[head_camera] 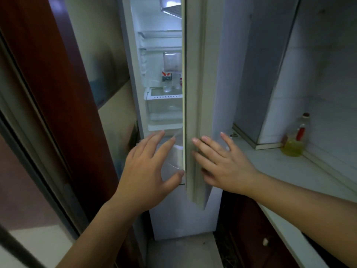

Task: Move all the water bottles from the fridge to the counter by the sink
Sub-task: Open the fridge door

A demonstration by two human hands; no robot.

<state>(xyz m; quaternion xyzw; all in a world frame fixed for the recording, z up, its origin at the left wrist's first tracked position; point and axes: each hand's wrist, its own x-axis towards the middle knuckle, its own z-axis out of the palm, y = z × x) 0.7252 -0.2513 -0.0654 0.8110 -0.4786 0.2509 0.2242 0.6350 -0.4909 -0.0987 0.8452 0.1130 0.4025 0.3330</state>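
Observation:
The white fridge stands partly open, and its door (195,93) shows me its edge. Inside, on a glass shelf, stand two clear water bottles: one with a red label (166,82) and a plainer one (176,81) beside it, partly hidden by the door edge. My left hand (148,171) hovers open in front of the gap, at the level of the lower drawers. My right hand (222,163) lies with spread fingers against the door's edge, holding nothing.
A white counter (280,171) runs along the right, with a bottle of yellow oil (295,140) in its tiled corner. Dark cabinet doors (257,229) sit below it. A red-brown door frame (58,93) crowds the left. Clear drawers (164,111) fill the fridge's lower part.

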